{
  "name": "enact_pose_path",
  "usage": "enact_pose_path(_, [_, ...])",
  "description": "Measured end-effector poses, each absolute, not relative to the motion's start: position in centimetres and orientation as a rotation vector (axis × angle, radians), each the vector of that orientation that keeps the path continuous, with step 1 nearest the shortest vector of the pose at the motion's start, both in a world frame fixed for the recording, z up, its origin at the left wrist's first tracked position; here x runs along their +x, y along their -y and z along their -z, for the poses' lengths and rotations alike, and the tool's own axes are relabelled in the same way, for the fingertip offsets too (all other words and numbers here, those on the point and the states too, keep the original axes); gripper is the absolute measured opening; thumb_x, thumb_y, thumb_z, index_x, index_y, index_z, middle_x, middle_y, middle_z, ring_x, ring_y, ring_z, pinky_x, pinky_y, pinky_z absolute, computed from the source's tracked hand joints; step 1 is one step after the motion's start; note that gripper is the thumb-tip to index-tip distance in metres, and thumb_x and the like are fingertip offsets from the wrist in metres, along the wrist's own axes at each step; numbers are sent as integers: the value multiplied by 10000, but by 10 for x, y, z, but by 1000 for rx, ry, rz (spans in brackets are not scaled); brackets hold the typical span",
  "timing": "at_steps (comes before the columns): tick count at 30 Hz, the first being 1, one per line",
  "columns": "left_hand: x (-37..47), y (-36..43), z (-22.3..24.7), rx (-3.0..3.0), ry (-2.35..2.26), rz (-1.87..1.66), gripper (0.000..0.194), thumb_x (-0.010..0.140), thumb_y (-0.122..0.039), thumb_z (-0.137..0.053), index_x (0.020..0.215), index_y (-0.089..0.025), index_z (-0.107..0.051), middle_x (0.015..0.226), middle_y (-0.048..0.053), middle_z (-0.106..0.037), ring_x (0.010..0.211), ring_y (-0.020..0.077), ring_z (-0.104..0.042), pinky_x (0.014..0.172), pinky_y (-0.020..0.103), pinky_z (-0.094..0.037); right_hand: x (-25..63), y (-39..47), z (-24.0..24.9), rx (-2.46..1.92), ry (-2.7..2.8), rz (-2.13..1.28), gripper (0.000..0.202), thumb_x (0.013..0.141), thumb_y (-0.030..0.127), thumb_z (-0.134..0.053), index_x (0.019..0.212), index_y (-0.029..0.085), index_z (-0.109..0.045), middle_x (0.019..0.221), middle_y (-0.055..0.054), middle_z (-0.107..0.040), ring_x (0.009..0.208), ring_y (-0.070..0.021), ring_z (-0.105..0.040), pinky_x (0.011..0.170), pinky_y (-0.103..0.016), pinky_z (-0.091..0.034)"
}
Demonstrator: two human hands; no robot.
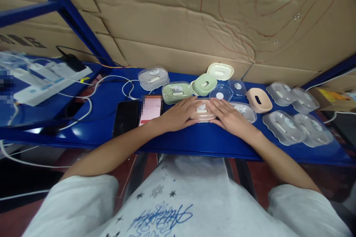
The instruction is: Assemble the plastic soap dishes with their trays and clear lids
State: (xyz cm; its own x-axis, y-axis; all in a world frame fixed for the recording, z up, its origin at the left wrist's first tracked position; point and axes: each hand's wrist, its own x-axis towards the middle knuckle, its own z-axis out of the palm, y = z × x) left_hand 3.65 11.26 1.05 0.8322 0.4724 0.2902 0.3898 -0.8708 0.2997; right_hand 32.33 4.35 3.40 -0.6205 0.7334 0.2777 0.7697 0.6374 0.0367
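A pink oval plastic box with a clear cover, much like a soap box, lies at the middle of the blue shelf. My left hand grips its left end, fingers over the top and thumb low at the near side. My right hand holds the right end in the same way. A round sticker and a pale slot piece show through the cover between my hands. Just behind are a green covered box, an open green box and a loose clear cover. Another covered box is partly hidden by my right hand.
Several grey covered boxes stand at the right, near an uncovered peach box. Two phones, one dark and one lit, lie left of my left hand. White cables and a power strip occupy the far left. Cardboard walls the back.
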Motion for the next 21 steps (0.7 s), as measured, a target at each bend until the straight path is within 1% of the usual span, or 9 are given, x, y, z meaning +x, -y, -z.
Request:
enact_pose_path(2, [37,-112,-12,2784,-663,-545,720,1104,-572,-463,1690,-184,-304,1745,234,-333,1647,397,-294,1300,614,-347,326,-45,-33,-1218,2623,232,782,1071,397,-607,1734,162,-266,1681,-221,-445,1578,-341,-434,1311,-588,-391])
enact_pose_path(4, [36,-113,-13,2799,-665,-544,719,1107,-582,-449,1693,-195,-297,1745,224,-335,1645,393,-300,1299,610,-351,328,-46,-32,-1203,2623,217,780,1075,405,-596,1738,176,-255,1684,-220,-440,1573,-334,-444,1288,-572,-432])
enact_pose_path(7, [36,-113,-12,2841,-692,-507,729,1110,-595,-430,1693,-181,-293,1749,234,-316,1635,402,-317,1298,599,-349,329,-47,-30,-1207,2624,244,782,1079,398,-588,1744,191,-232,1688,-213,-438,1571,-325,-448,1267,-548,-467])
enact_pose_path(10, [37,-113,-13,2864,-713,-474,730,1113,-584,-432,1691,-159,-296,1754,246,-295,1632,414,-314,1302,593,-338,327,-44,-28,-1213,2626,321,772,1077,385,-592,1737,169,-254,1675,-220,-452,1561,-332,-461,1270,-540,-465])
enact_pose_path(13, [38,-112,-15,2843,-726,-475,717,1110,-574,-447,1687,-170,-313,1761,240,-286,1635,417,-307,1302,601,-335,326,-43,-28,-1246,2631,338,740,1089,381,-569,1734,174,-271,1679,-208,-445,1563,-334,-456,1277,-550,-454])
enact_pose_path(17, [39,-112,-17,2829,-683,-520,702,1107,-596,-429,1679,-203,-321,1723,226,-360,1625,402,-330,1300,621,-340,329,-45,-31,-1259,2637,229,728,1093,384,-567,1736,209,-272,1704,-181,-412,1574,-313,-441,1260,-533,-478])
enact_pose_path(19, [40,-112,-17,2830,-652,-538,703,1108,-605,-411,1674,-197,-320,1698,228,-391,1621,393,-338,1305,617,-338,330,-47,-33,-1240,2639,177,724,1087,374,-582,1732,227,-287,1709,-165,-414,1572,-306,-449,1265,-529,-472])
enact_pose_path(21, [40,-111,-18,2824,-656,-535,704,1110,-601,-403,1670,-183,-317,1697,236,-388,1627,392,-325,1312,613,-330,330,-48,-35,-1241,2638,176,701,1086,371,-584,1720,229,-322,1699,-163,-439,1567,-311,-461,1281,-548,-445])
